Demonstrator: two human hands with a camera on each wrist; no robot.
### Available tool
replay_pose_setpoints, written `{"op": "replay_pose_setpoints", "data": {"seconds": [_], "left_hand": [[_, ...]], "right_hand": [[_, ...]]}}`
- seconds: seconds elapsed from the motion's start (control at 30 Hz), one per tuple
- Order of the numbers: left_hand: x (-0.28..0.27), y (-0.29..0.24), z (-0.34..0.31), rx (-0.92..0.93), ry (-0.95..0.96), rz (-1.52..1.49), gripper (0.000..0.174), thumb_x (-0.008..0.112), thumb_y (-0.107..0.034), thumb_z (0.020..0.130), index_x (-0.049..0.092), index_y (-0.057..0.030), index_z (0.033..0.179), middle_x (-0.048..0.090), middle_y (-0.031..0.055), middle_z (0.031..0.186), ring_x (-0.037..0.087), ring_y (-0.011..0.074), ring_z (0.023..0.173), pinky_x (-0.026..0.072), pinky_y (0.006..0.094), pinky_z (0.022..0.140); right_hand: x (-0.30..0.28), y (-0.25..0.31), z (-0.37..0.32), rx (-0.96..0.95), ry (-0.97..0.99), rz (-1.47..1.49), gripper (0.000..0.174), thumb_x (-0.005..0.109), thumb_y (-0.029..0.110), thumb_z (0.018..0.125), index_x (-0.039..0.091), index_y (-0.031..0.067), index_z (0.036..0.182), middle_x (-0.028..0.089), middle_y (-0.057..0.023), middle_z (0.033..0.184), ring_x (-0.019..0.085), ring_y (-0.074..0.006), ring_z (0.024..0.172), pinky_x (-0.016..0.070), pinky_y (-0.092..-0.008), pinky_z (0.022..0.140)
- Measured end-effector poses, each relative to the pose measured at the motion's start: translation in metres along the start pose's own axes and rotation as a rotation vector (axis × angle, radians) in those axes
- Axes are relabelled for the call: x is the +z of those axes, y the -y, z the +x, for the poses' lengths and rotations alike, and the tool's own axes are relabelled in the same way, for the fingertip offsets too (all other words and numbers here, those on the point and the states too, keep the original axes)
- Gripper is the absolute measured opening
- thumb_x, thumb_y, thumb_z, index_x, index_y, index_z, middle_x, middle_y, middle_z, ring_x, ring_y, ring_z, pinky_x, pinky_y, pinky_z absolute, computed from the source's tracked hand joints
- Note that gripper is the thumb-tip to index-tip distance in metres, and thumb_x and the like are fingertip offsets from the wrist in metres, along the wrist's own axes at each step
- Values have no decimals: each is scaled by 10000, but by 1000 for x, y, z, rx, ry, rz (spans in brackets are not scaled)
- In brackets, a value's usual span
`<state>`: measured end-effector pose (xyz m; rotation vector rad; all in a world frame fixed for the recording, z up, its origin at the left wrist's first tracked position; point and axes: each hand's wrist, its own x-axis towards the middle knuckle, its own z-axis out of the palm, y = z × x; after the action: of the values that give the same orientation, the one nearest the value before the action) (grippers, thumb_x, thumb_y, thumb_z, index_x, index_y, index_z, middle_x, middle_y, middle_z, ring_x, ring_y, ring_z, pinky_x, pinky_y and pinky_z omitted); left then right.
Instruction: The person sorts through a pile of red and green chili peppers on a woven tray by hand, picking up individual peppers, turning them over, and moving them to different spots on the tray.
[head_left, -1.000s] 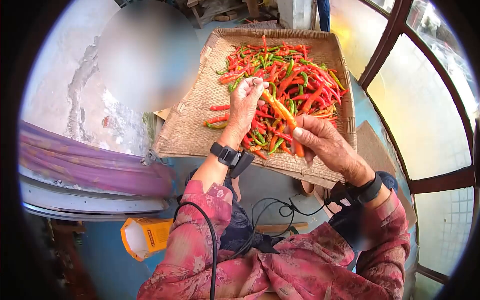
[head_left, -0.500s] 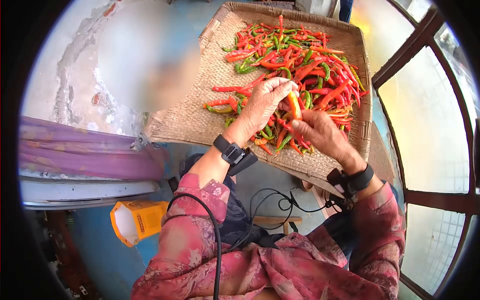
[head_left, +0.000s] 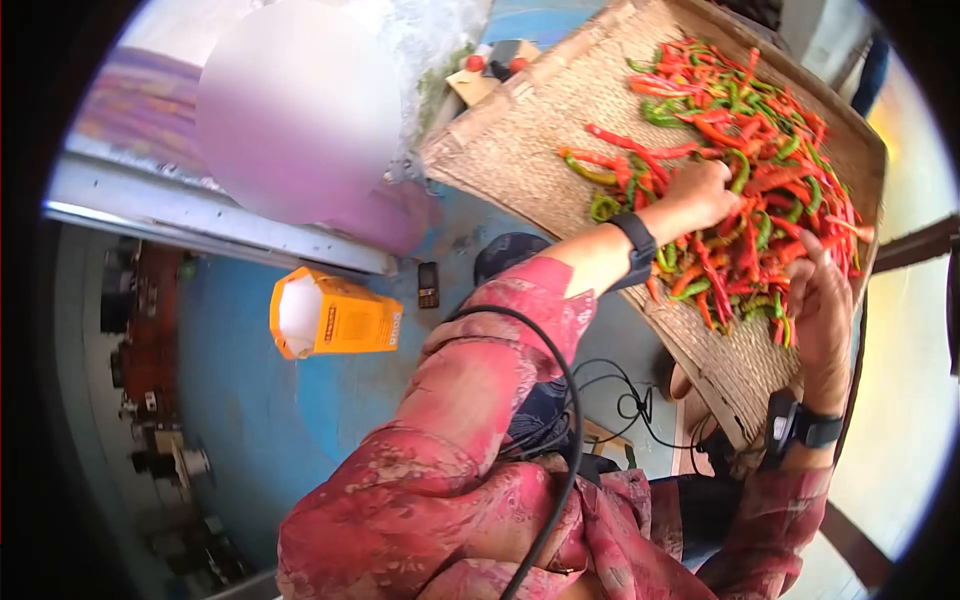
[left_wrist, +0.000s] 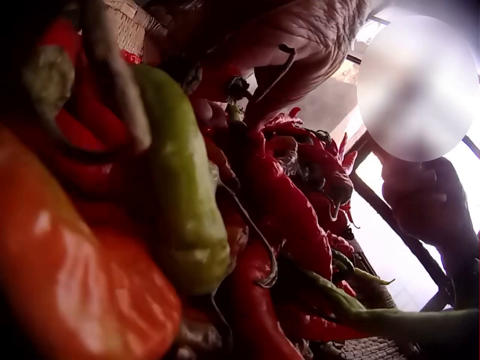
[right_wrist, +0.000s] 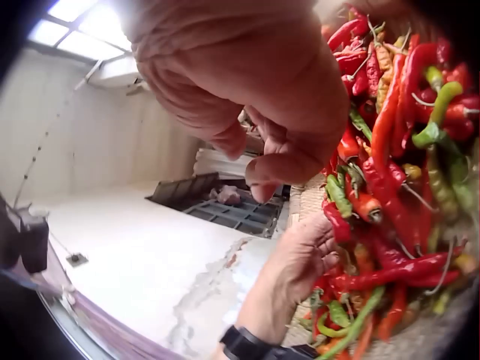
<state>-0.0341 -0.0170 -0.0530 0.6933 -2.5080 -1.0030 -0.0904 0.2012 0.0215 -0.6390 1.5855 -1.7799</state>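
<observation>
My left hand [head_left: 705, 195] is down in the heap of red, orange and green chili peppers [head_left: 765, 180], its fingertips hidden among them, so I cannot tell whether it grips one. In the left wrist view the hand [left_wrist: 315, 45] is close over the peppers, with a green one [left_wrist: 180, 187] and an orange-red one [left_wrist: 75, 270] large in front. My right hand [head_left: 822, 300] hovers by the heap's near right side, fingers loosely bent and holding nothing. The right wrist view shows its bent fingers [right_wrist: 262, 169] apart from the peppers.
The heap lies in a woven tray [head_left: 520, 130] with raised edges. On the blue floor to the left are an orange box [head_left: 345, 315] and a dark phone [head_left: 428, 285]. A black cable [head_left: 565, 440] hangs across the patterned sleeve, and frosted windows stand at the right.
Both hands were on an orange chili pepper, which neither visibly holds now. The left hand has lowered into the heap, and the right hand has drawn off to the right. The head view has turned left.
</observation>
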Motion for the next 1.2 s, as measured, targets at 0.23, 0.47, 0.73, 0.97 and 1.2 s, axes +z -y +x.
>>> {"op": "replay_pose_setpoints", "data": {"seconds": [0.23,0.47,0.73,0.97,1.2], "left_hand": [[-12,-4,-4,-17,144,-16,268,635,-285,697,647,-42,810,645,168,766,637,299,748,481,420,655],[-46,-40,-14,12,228,-960,205,613,-147,800,551,-32,958,581,32,795,550,102,657,455,234,584],[-39,-50,-32,-17,471,-836,259,613,-204,853,549,-33,1037,577,-3,802,544,58,677,469,211,615],[5,-6,-2,320,-7,-89,314,587,-232,867,573,-14,1094,641,157,957,625,274,922,492,363,788],[-14,-25,-7,432,23,92,187,619,-166,780,550,-21,875,522,147,871,550,306,789,452,377,718]], "right_hand": [[26,-12,-12,104,169,-314,254,530,227,925,606,17,1047,551,18,699,440,-42,561,360,-187,512],[30,-13,-14,0,11,-266,362,584,236,896,554,-18,1152,628,-34,880,530,-78,714,439,-227,613],[22,-13,-7,22,69,-482,323,515,275,923,604,-12,802,528,-20,544,502,-104,491,409,-268,469],[3,25,11,73,-223,-138,374,475,353,932,604,18,1039,466,36,601,410,-48,487,351,-201,447],[14,-30,9,-131,61,-314,210,560,189,895,605,-6,833,543,9,618,496,-71,578,429,-259,512]]}}
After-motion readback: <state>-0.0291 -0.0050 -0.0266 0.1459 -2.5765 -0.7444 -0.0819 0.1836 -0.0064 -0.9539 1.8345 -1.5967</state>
